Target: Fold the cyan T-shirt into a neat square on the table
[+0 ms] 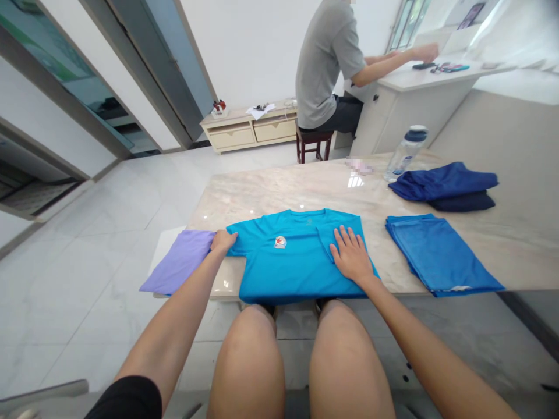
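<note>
Head view: turquoise T-shirt (283,276) lies on the marble-look table (262,189). Looks partway folded: right sleeve (324,241) tucked in, left sleeve (251,238) not yet. Left hand (224,240) pinches that sleeve; right hand (353,256) presses splayed on the tucked one. Hem hard to read at table edge. Purple garment (181,262), blue garment (445,253) beside, already folded.

Shirt (283,267) bright blue; folded cloth (181,262) lilac.

Blue T-shirt (283,270), flat on table (244,192), one sleeve (325,238) folded inward.
</note>
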Tool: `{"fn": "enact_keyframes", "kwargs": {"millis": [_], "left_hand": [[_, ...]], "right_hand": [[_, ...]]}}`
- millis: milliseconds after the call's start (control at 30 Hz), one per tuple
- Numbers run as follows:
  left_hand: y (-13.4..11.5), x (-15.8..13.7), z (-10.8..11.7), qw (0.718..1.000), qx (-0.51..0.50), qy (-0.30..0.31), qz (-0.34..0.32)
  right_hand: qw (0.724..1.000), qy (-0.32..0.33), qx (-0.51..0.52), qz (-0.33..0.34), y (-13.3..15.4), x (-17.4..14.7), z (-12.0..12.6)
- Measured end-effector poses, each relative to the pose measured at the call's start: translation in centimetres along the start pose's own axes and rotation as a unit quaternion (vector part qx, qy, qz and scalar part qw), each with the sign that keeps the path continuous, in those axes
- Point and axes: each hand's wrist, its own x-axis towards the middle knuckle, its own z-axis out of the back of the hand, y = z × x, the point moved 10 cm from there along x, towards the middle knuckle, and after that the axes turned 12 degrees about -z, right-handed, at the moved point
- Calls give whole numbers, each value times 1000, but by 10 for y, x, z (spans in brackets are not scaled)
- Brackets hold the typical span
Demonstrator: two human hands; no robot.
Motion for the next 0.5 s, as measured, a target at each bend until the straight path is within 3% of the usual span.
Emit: {"fn": "enact_keyframes", "kwargs": {"millis": [133, 267, 367, 433, 500], "left_hand": [[4, 1, -5, 999, -16, 44, 22], [-15, -4, 13, 1000, -19, 0, 8], [-54, -15, 27, 997, -24, -52, -46], [-97, -30, 29, 988, -52, -76, -126], [-145, -50, 16, 964, -128, -59, -224]], "right_hand": [[1000, 4, 12, -9, 1, 0, 4], [1000, 10, 22, -14, 2, -1, 6], [1000, 9, 19, -14, 3, -1, 7], [1000, 9, 16, -15, 3, 0, 8], [1000, 13, 13, -19, 2, 1, 8]]}}
